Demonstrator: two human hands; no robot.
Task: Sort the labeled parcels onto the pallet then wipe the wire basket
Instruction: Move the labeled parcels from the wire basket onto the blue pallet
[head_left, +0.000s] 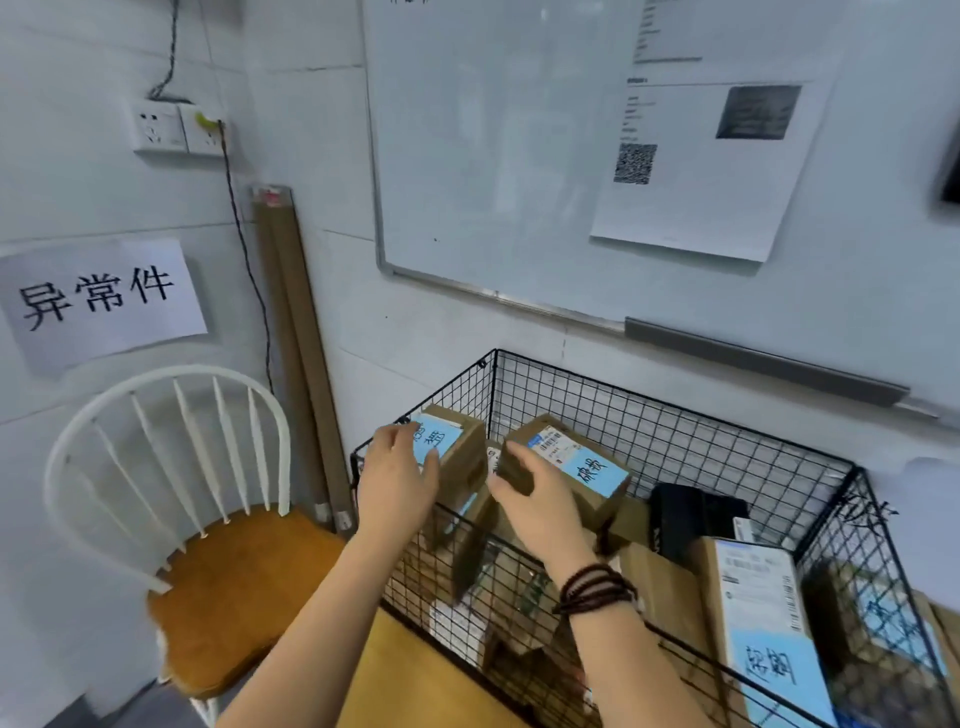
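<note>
"Hands first, what are they on?"

"Left hand grips the left box at its near-left corner, thumb on the blue label. Right hand grips the right box by its left end, fingers curled over the top — beads round that wrist."

"Where do the boxes sit?"

"In the far-left corner of the wire basket, on top of other parcels, side by side and just apart. The right one is tilted and bears a printed label and a blue one."

"What else is inside?"

"A black box right of the pair, by the far wall, and at the near right a tall box with a barcode and a blue label. More cardboard lies lower; I cannot tell the pieces apart."

"And around it?"

"A white chair with an orange seat stands just left of the basket. On the wall behind it hangs a paper sign, with a socket above — its cord runs down beside a cardboard tube leaning there. A whiteboard hangs over the basket."
</note>
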